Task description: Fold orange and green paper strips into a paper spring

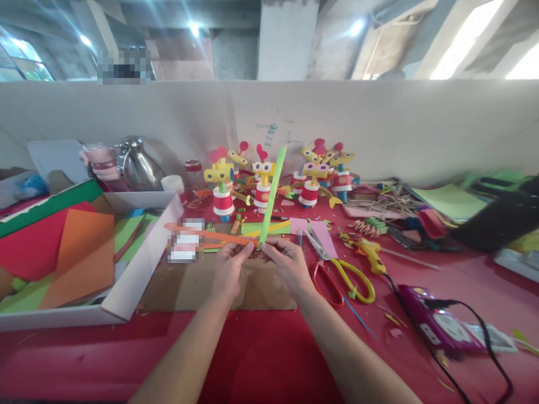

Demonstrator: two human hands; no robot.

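- A white box [138,280] of coloured paper sits on the counter [269,348], well left of the fingers.
- The left hand [227,272] pinches the orange strip [210,235], which runs leftward from its fingers [243,252].
- The right hand [290,268] pinches the base of the green strip [272,193], which rises above the fingers.
- Scissors [337,269] lie just right of them.

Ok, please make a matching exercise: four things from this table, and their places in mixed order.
1 green strip
2 scissors
3 white box
4 paper figures

a in a row at the back
b beside the right hand, lying flat
c left of the left hand, holding coloured sheets
d pinched by both hands, pointing up

Pairs: 1d, 2b, 3c, 4a
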